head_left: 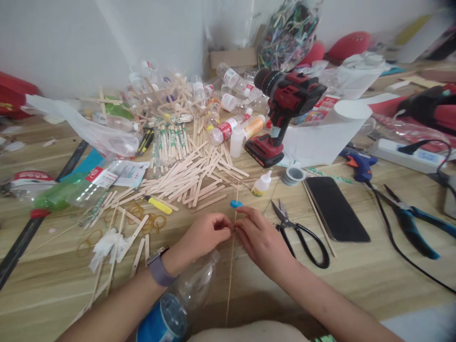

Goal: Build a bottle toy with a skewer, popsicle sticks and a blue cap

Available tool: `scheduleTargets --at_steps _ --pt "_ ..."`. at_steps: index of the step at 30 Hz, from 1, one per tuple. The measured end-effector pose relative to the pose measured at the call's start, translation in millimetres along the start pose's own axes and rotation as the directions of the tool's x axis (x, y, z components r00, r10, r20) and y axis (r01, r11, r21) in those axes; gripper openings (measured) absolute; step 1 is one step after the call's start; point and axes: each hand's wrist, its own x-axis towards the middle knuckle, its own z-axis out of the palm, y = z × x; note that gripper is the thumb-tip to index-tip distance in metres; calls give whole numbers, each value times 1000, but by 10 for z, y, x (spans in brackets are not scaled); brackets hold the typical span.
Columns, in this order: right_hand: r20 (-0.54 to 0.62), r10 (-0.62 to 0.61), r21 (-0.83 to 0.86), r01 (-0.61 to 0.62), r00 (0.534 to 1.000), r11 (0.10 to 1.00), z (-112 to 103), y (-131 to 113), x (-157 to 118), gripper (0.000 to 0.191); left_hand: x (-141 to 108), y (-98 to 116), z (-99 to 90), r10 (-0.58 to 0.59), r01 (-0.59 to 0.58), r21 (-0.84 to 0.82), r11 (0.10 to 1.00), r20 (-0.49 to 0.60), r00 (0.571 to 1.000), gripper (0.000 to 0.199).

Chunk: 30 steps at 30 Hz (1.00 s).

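Observation:
A thin wooden skewer (231, 280) points away from me, with a blue bottle cap (235, 204) around it near its far end. My left hand (208, 232), with a watch on its wrist, has thumb and forefinger closed at the skewer just below the cap. My right hand (261, 237) pinches the same spot from the other side, its forefinger stretched up close to the cap. The fingers hide whatever small thing may lie between them. Under my left forearm lies a clear plastic bottle (197, 280) with a blue label.
Black-handled scissors (302, 235), a phone (337, 209) and pliers (409, 218) lie to the right. Beyond stand a small glue bottle (261, 184), a tape roll (293, 176) and a red cordless drill (281, 109). Loose craft sticks (192, 175), rubber bands (153, 221) and a yellow-handled cutter (159, 205) spread leftward.

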Motion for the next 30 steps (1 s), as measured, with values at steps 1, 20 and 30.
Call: scheduleTargets --at_steps 1,20,30 --pt "-12 16 -6 -16 1000 1000 -35 -16 -3 15 7 -13 4 -9 9 -33 999 11 1000 8" --pt "27 249 247 -247 968 937 -205 -117 -5 7 -9 -14 70 -66 78 -221 972 62 996 11" --pt "28 293 254 -290 956 923 -260 -129 9 10 -13 -27 77 -88 105 -260 960 77 993 10"
